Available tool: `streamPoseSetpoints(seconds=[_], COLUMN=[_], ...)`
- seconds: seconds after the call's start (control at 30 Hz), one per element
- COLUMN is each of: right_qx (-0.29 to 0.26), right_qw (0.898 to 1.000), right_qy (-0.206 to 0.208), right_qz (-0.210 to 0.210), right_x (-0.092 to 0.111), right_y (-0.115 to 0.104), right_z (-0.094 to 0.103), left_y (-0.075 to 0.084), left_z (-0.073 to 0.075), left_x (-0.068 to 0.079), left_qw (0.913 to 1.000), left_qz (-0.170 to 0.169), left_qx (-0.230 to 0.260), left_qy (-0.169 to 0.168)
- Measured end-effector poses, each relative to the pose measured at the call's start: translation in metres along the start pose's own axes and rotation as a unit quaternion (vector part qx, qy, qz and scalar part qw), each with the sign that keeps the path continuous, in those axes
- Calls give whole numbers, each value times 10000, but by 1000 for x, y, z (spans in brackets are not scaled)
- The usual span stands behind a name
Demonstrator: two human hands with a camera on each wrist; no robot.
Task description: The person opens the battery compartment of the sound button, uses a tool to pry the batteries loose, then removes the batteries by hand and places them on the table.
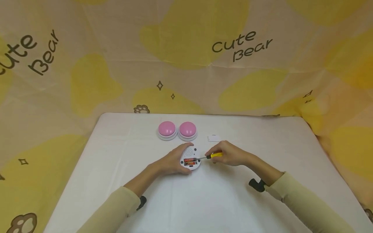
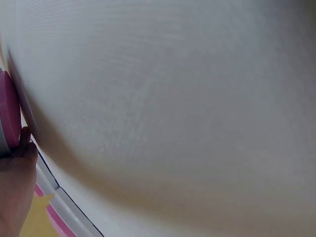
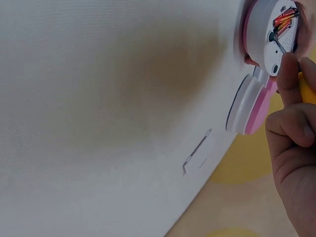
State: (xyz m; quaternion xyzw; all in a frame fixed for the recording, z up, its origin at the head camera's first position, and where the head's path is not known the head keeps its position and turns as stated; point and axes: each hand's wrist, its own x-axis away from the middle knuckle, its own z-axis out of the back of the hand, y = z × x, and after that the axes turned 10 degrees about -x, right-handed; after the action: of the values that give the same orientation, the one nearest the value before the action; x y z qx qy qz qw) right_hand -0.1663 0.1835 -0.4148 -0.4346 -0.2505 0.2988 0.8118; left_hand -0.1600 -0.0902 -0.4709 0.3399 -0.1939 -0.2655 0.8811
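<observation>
A round white push button (image 1: pixel 192 166) lies with its underside up, showing speaker holes, dark feet and an uncovered battery compartment. Two red batteries (image 1: pixel 190 160) sit side by side in it. My left hand (image 1: pixel 172 160) grips the button's rim from the left, thumb at the near edge and fingers at the far edge. In the left wrist view its pink dome (image 2: pixel 9 111) shows beside the fingers. My right hand (image 1: pixel 231 154) pinches a screwdriver by its yellow handle (image 1: pixel 216 155). The screwdriver's shaft (image 3: pixel 280 46) reaches to the compartment's edge beside the batteries.
Two more buttons with pink domes, a left one (image 1: pixel 167 129) and a right one (image 1: pixel 187 129), stand side by side behind the hands. A small white cover (image 1: pixel 214 138) lies on the white table (image 1: pixel 140 129) to their right. A patterned yellow cloth (image 1: pixel 186 74) hangs behind.
</observation>
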Motion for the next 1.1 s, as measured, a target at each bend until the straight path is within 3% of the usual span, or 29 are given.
streamPoseSetpoints(seconds=[0.47, 1.1], right_qx=[-240, -703], right_qw=[9995, 9972], right_qy=[170, 235], right_qz=[85, 128], right_x=[3, 5], right_y=[13, 23], right_z=[-2, -5], left_y=[3, 0], left_z=[1, 2], left_x=[-2, 0], left_qw=[9999, 9998], left_qz=[66, -162], left_qx=[-93, -102], left_qy=[-41, -2])
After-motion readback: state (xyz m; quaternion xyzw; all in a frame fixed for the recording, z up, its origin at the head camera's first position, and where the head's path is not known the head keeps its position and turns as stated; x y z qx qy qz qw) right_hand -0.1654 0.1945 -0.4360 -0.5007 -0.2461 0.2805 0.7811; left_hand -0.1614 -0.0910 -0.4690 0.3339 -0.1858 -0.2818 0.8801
